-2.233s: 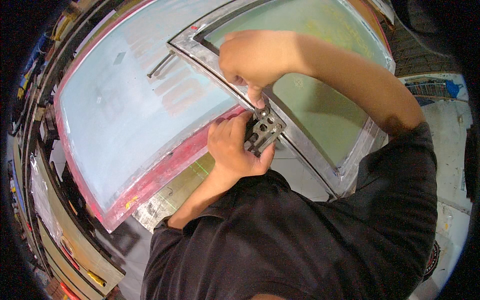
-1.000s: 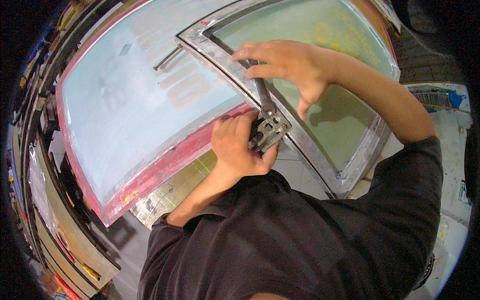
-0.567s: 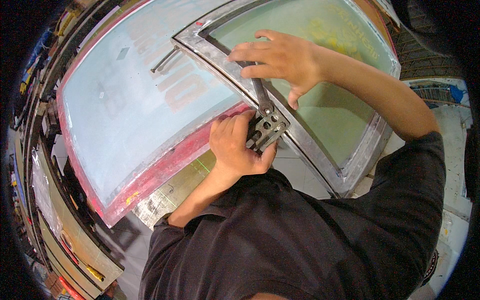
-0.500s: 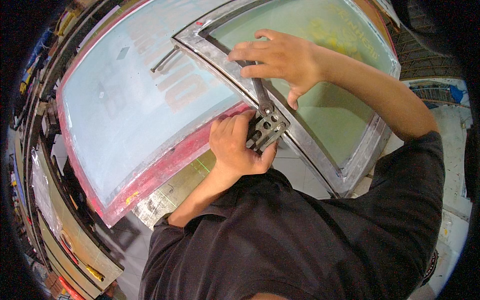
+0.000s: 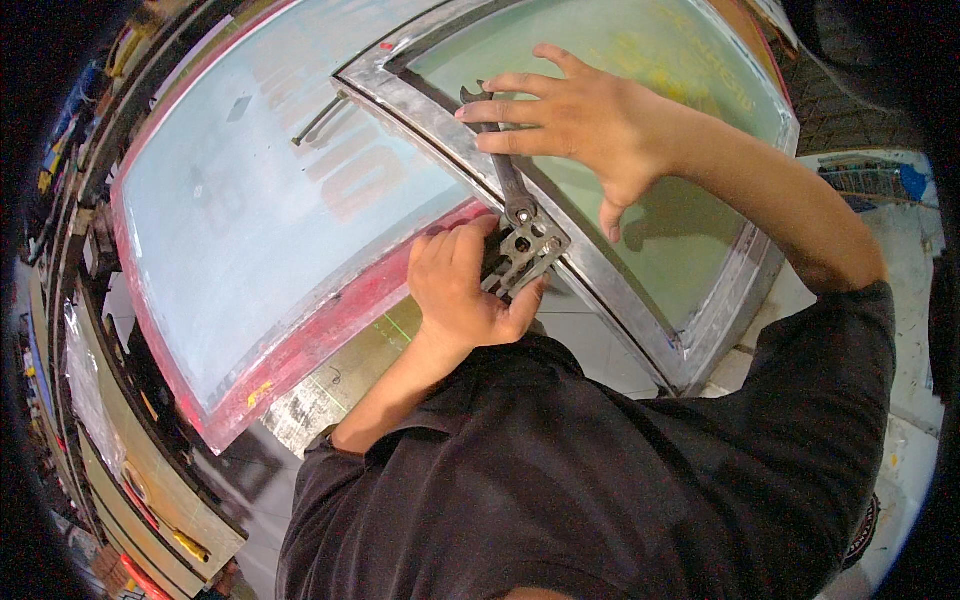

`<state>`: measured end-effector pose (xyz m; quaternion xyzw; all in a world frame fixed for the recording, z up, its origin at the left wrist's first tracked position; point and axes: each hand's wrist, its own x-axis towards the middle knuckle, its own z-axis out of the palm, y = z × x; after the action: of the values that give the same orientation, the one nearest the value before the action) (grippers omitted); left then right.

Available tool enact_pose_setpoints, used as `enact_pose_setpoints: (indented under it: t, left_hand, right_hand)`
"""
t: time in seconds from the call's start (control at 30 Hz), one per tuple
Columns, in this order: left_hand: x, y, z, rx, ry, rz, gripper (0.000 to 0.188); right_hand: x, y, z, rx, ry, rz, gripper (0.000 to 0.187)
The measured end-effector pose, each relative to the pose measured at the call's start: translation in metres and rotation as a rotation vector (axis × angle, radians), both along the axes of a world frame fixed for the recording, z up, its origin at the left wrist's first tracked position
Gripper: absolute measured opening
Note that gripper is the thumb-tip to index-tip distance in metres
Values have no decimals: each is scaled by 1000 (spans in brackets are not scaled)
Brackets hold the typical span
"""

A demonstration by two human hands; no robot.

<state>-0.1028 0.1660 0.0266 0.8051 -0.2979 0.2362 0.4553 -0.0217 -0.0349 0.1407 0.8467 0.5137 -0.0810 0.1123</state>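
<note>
The dark wrench (image 5: 508, 185) has its ring end over a bolt (image 5: 522, 215) on the bracket (image 5: 523, 246), its long axis slanting up-left. Our right hand (image 5: 612, 122), nearer its shaft, lies across from the right, fingers spread; our left hand (image 5: 452, 288) grasps the bracket. Rightward, the grey frame (image 5: 617, 290) borders a broad glass pane (image 5: 672, 258).

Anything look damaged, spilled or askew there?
No spill shows. The red panel border looks scuffed, its paint patchy, and the metal frame has a mottled finish. The wrench on the bracket doesn't look odd.
</note>
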Motion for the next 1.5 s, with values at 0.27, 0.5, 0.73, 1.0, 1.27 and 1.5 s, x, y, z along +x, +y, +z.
enact_pose_setpoints:
  t: [0.27,0.5,0.73,1.0,1.27,1.5]
  left_hand:
    - [0,0,-1,-7,-5,7,54]
    - [0,0,0,-4,-5,2,55]
    - [-1,0,2,4,7,1,55]
    - [-2,1,0,29,29,-6,56]
    - [-2,2,1,37,40,-19,55]
    - [-1,1,-1,11,27,-9,55]
  right_hand:
    - [-12,7,2,-102,-1,-81,136]
    - [-14,6,-5,-104,-36,-92,137]
    - [-14,3,-7,-23,-16,-81,139]
    - [-19,6,-5,-76,-81,-123,137]
    - [-24,-3,-13,33,-156,-147,133]
    - [-27,-13,-17,210,-170,-133,124]
